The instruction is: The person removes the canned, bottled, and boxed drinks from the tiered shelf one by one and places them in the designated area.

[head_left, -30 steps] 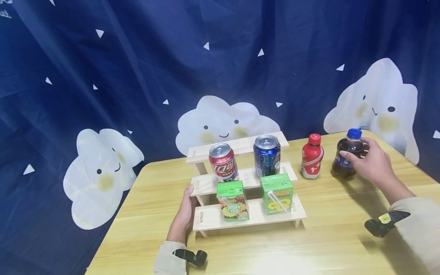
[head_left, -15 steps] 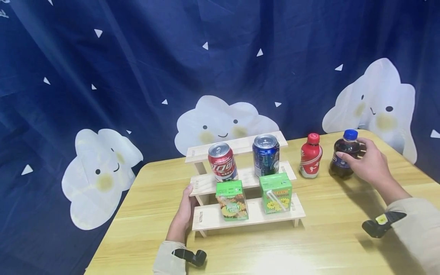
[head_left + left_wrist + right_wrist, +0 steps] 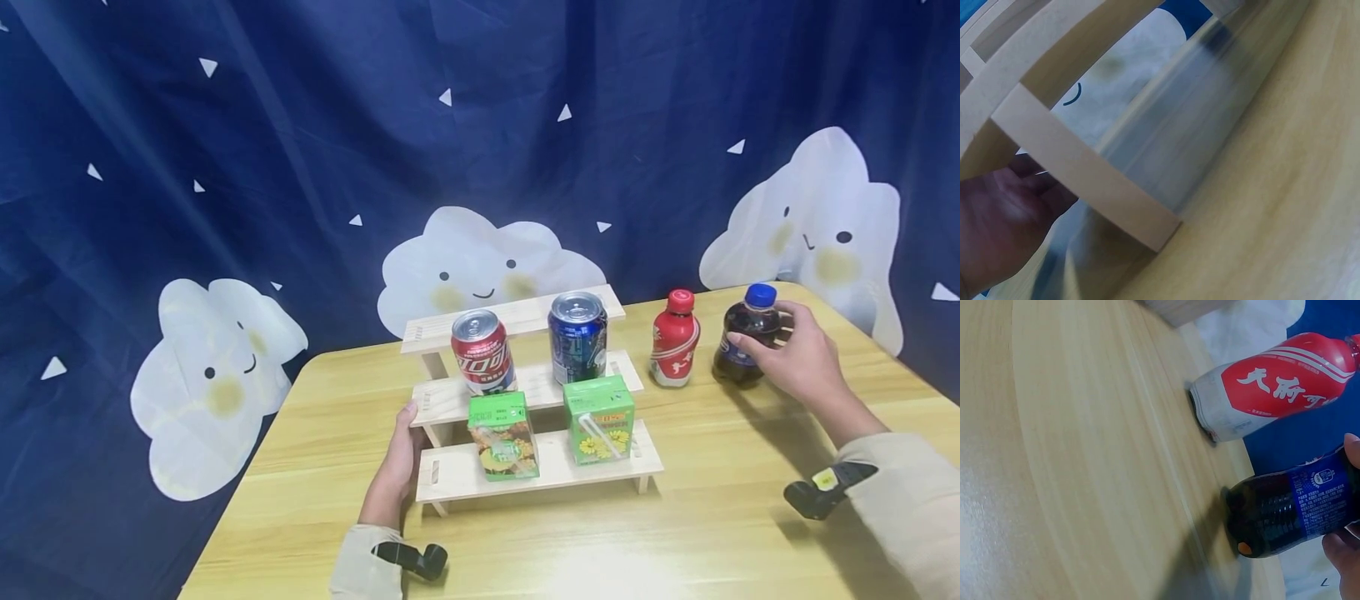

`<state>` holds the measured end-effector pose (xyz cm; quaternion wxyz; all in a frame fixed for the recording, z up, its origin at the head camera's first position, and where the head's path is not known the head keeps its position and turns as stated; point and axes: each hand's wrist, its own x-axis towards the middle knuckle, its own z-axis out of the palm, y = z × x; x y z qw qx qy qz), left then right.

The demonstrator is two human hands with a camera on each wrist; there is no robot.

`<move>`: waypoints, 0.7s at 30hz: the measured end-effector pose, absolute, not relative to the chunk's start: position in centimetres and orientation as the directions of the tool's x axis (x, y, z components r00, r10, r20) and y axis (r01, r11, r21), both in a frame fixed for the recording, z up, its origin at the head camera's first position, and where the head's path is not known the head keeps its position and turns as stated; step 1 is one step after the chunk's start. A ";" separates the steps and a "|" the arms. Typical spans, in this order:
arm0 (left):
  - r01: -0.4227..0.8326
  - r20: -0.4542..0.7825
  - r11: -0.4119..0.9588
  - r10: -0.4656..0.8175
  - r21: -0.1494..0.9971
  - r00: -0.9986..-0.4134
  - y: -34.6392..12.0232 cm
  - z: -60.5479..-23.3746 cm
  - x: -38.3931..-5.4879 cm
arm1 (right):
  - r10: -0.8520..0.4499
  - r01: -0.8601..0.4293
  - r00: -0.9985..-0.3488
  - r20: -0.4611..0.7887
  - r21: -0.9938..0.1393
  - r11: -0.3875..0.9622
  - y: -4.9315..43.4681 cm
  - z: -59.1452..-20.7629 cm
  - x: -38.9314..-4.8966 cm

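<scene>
My right hand (image 3: pixel 802 354) grips a dark cola bottle (image 3: pixel 738 321) with a blue cap, thumb on the near side and fingers behind. Upright, its base is at the tabletop in the right wrist view. Just left of it stands a red bottle (image 3: pixel 675 342), apart from it. My left hand (image 3: pixel 401 454) holds the left end of a three-step wooden rack (image 3: pixel 465 487); in the left wrist view its fingers (image 3: pixel 1054 197) pass partly hidden behind a rack leg. A red can (image 3: pixel 483 354) and a blue can (image 3: pixel 578 337) occupy the middle step. Two green drink cartons (image 3: pixel 504 437) sit on the lowest step.
The pale wooden table (image 3: pixel 525 550) ends at the back against a dark blue curtain (image 3: pixel 322 125) printed with clouds. The rack's top step (image 3: pixel 525 312) bears nothing visible. Black wrist cameras (image 3: pixel 825 492) are strapped over both sleeves.
The cola bottle, in my right hand, has shifted slightly left towards the red bottle. The whole head view has drifted a little; my left hand stays at the rack.
</scene>
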<state>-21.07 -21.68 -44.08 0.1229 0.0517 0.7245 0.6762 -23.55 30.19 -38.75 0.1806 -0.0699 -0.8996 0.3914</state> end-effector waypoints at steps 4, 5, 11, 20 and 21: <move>-0.087 -0.107 0.093 0.242 0.992 -0.964 -21.8 -44.4 -21.3 | 0.267 -0.012 -0.925 0.270 -0.724 0.690 30.2 -38.6 -23.5; -0.087 -0.107 0.092 0.241 0.992 -0.965 -21.8 -44.4 -21.3 | 0.269 -0.011 -0.925 0.270 -0.725 0.689 30.2 -38.5 -23.5; -0.058 -0.081 0.097 0.252 0.994 -0.964 -21.7 -44.0 -21.0 | 0.275 -0.023 -0.920 0.279 -0.740 0.672 30.2 -37.6 -23.5; -0.032 -0.059 0.103 0.270 0.994 -0.961 -21.6 -43.9 -20.9 | 0.269 -0.045 -0.917 0.293 -0.749 0.661 30.2 -35.8 -23.5; -0.023 -0.049 0.101 0.270 0.995 -0.962 -21.6 -43.8 -20.9 | 0.268 -0.047 -0.917 0.294 -0.749 0.661 30.2 -35.6 -23.4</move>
